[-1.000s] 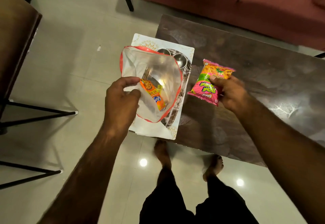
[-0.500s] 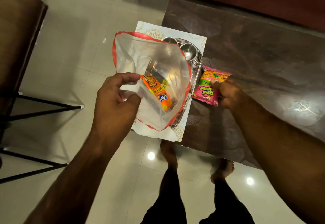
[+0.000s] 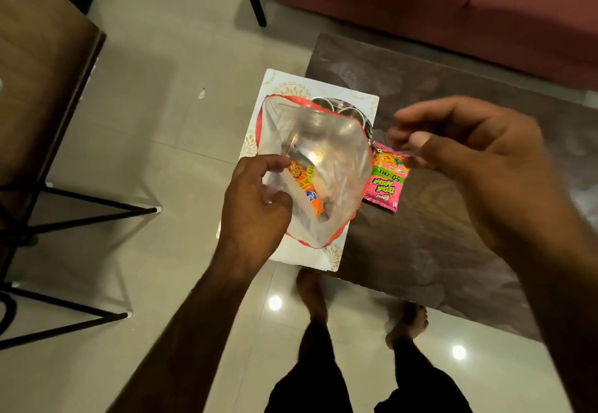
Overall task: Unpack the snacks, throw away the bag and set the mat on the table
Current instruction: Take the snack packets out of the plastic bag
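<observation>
The left hand (image 3: 255,205) pinches the near edge of the clear, red-rimmed bag (image 3: 326,153), holding it open above the mat (image 3: 310,258). Inside the bag lies one orange snack packet (image 3: 307,187). The pink snack packet (image 3: 386,182) rests on the dark surface (image 3: 453,218), just beside the bag. The right hand (image 3: 469,156) hovers above it, blurred, fingers loosely curled and apparently empty.
</observation>
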The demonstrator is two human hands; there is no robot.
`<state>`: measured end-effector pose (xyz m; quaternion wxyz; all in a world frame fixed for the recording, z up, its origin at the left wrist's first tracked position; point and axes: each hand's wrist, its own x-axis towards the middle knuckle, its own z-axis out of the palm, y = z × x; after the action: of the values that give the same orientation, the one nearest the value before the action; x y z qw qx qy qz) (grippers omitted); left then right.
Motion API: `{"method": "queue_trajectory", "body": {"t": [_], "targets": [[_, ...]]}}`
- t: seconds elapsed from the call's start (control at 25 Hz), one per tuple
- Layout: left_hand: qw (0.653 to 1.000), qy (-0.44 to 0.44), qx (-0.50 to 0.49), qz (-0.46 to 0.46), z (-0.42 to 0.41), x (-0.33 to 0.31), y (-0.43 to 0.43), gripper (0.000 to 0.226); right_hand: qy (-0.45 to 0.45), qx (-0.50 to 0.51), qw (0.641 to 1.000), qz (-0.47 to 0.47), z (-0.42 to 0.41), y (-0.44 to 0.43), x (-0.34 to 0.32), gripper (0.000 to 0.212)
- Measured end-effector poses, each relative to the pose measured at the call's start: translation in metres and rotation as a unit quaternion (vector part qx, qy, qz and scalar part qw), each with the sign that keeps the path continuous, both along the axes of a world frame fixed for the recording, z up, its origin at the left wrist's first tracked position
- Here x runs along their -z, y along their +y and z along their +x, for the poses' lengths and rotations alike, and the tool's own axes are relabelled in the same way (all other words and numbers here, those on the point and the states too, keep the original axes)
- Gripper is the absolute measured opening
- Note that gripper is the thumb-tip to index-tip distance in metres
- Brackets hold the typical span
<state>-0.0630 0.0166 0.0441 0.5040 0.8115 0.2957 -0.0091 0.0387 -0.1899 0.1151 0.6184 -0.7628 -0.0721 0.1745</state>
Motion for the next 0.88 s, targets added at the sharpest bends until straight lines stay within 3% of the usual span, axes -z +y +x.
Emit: {"method": "queue_trajectory", "body": {"t": [0.04, 0.12, 0.28, 0.36, 0.48, 0.68, 0.88], "targets": [[1.0, -0.002, 0.004, 0.006, -0.001, 0.0, 0.0, 0.047, -0.006, -0.058, 0.998, 0.001, -0.002, 0.019, -0.017, 0.032], [1.0, -0.007, 0.009, 0.022, -0.002, 0.0, 0.0, 0.049, -0.012, -0.16, 0.981, -0.108, -0.001, 0.063, -0.026, 0.039], [0.999, -0.01, 0.009, 0.039, -0.005, 0.004, 0.001, 0.047, -0.027, -0.331, 0.84, -0.429, 0.009, 0.14, 0.029, 0.024], [0.998, 0.005, 0.015, 0.066, -0.005, 0.006, 0.003, 0.046, 0.007, -0.39, 0.779, -0.49, 0.013, 0.158, 0.068, 0.027], [0.996, 0.01, 0.012, 0.087, -0.012, 0.01, 0.008, 0.05, 0.065, -0.421, 0.726, -0.539, 0.022, 0.161, 0.124, 0.037], [0.994, 0.015, 0.032, 0.102, -0.022, 0.017, 0.011, 0.05, 0.149, -0.371, 0.734, -0.549, 0.022, 0.156, 0.166, 0.049], [0.993, 0.016, 0.054, 0.102, -0.027, 0.024, 0.012, 0.048, 0.222, -0.282, 0.793, -0.491, 0.013, 0.153, 0.182, 0.053]]}}
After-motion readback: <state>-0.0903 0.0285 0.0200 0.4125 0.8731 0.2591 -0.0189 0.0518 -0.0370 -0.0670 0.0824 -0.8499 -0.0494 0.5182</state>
